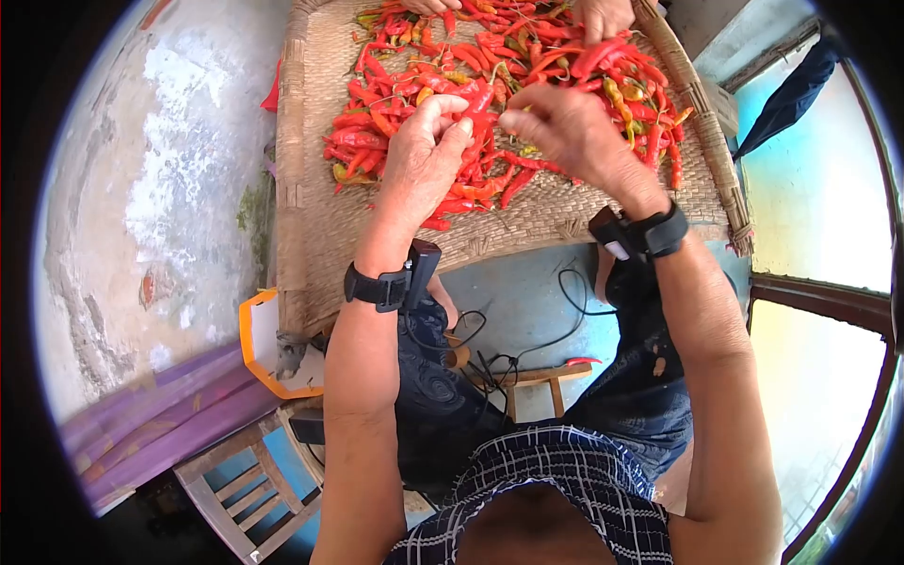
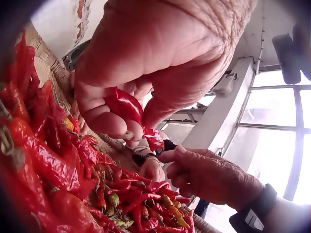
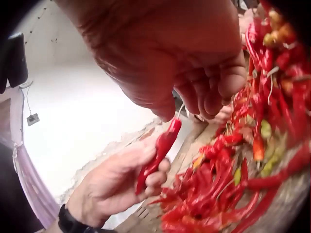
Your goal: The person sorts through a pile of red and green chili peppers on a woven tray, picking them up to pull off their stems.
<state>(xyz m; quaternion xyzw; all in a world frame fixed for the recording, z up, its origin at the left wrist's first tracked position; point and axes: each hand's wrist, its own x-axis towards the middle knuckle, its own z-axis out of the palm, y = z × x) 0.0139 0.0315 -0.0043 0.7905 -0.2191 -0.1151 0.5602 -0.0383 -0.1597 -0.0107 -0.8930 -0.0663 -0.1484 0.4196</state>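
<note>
A red chili pepper is gripped between the thumb and curled fingers of my left hand, above the pile. The pepper's thin pale stem points up to the thumb and fingertips of my right hand, which appear to pinch it. Under both hands lie many red peppers, with some yellow and green ones, on a woven tray.
Another person's hands reach into the pile from the tray's far side. A rough wall stands at the left and windows at the right. Below are a small wooden stool, black cables and a slatted wooden chair.
</note>
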